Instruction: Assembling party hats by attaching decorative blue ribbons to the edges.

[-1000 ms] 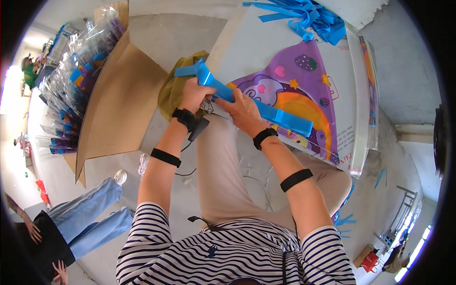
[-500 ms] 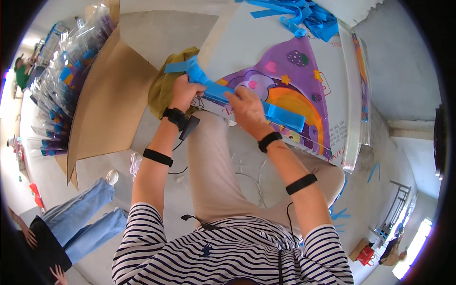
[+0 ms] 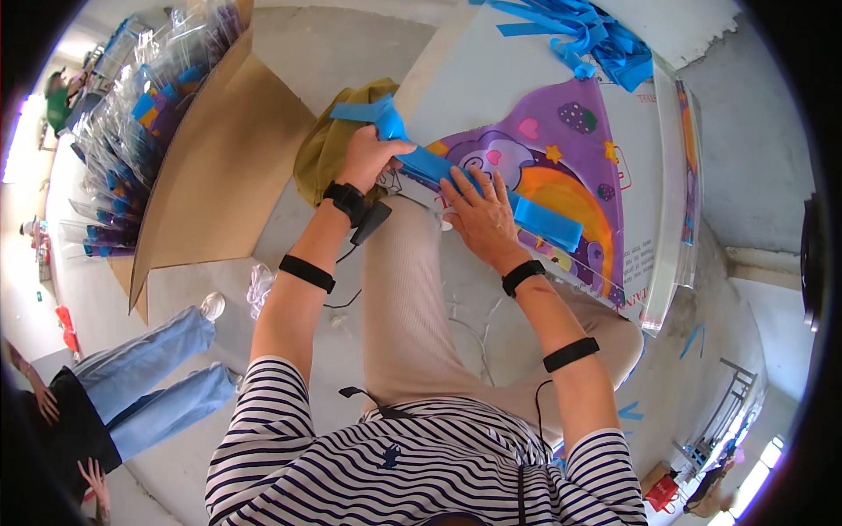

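A purple triangular printed sheet (image 3: 579, 92) with a rainbow, stars and strawberries lies on a white box (image 3: 469, 66). A blue ribbon (image 3: 551, 226) runs along its near edge. My left hand (image 3: 373, 156) pinches this ribbon near its left end, thumb on top, and a loose tail sticks out beyond the fingers. To the right, my right hand (image 3: 485, 217) lies flat over the ribbon's middle, its fingers stretched out and somewhat apart. What is under the right palm is hidden.
A heap of blue ribbons (image 3: 614, 48) sits at the box's far end. Olive cloth (image 3: 320, 158) bunches beside my left hand. Farther left, an open cardboard box (image 3: 232, 167) holds several clear plastic packets (image 3: 145, 105). Another person's jeans (image 3: 149, 351) show at lower left.
My right hand has gone from gripping the ribbon to lying flat on it with fingers extended. The left hand keeps its hold. The whole view has shifted slightly.
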`<state>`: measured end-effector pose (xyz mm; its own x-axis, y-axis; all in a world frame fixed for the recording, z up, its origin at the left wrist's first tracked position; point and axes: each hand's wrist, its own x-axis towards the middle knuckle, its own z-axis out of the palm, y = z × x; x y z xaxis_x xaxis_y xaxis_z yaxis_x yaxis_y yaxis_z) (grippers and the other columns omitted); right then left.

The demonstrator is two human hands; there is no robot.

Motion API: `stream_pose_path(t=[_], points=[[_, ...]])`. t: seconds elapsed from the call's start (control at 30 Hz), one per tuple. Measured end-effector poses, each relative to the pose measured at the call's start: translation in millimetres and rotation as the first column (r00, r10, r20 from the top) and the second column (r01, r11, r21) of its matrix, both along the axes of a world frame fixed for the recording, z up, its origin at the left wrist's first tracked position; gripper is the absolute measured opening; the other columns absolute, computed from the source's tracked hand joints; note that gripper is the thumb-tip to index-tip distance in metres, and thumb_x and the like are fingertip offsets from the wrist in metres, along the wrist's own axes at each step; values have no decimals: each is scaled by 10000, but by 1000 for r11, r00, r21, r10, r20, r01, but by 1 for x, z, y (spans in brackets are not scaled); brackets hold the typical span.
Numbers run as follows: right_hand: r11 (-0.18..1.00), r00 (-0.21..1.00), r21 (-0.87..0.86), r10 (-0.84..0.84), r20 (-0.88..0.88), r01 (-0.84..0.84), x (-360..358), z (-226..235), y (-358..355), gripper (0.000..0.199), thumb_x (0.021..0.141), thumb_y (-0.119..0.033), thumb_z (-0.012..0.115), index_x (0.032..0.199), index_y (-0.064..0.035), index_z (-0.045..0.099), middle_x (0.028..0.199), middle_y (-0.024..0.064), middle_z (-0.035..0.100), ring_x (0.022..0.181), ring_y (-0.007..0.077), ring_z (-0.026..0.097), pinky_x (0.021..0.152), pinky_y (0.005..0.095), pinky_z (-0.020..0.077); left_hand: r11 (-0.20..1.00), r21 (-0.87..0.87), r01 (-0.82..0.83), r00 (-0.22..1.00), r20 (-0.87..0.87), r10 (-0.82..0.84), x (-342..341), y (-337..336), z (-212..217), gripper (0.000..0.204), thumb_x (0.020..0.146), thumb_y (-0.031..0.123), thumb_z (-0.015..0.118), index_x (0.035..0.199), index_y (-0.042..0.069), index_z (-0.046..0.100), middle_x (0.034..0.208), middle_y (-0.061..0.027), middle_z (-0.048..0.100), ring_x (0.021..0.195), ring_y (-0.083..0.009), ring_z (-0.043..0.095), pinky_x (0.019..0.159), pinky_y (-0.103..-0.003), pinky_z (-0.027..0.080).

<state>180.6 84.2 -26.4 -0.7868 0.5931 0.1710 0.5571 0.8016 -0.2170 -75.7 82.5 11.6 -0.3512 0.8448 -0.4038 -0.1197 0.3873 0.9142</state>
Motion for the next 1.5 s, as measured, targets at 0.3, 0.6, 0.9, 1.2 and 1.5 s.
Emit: stream_pose_path(t=[0.3,0.6,0.9,1.2,1.5], points=[[1000,999,-15,-6,-52,6,0,5,1,635,920,-288,721,1499,-148,501,1556,55,478,1358,332,464,1189,577,303,998,69,-5,999,-36,8,-6,7,-22,145,756,-31,778,809,0,648,785,-73,679,602,-174,641,551,-317,525],[1000,997,-3,1,-81,-1,-16,16,16,488,903,-187,703,1374,-88,617,1448,109,582,1228,342,570,1080,496,441,995,90,40,946,-324,-9,-4,4,-24,250,699,74,834,851,-8,654,805,-108,707,650,-211,679,626,-347,540],[269,830,-958,-508,-232,-103,-120,67,99,322,759,-140,839,1006,44,748,922,122,737,875,216,659,803,339,492,957,266,112,680,-723,121,20,3,-21,396,757,105,736,1119,14,603,908,-230,708,847,-458,683,732,-511,551],[123,652,-942,-693,-306,-311,-142,53,99,223,782,-9,783,999,29,749,877,58,703,761,149,620,723,303,482,986,169,3,689,-715,120,21,-16,-10,388,777,98,762,1102,38,559,901,-195,708,855,-450,688,701,-528,531],[170,706,-953,-642,-299,-250,-139,52,101,255,809,-4,788,1060,3,746,870,33,710,741,128,626,674,287,487,844,-10,536,146,-984,-104,85,-92,0,489,739,282,854,1126,43,674,1335,-130,599,1330,-294,510,1099,-501,393]])
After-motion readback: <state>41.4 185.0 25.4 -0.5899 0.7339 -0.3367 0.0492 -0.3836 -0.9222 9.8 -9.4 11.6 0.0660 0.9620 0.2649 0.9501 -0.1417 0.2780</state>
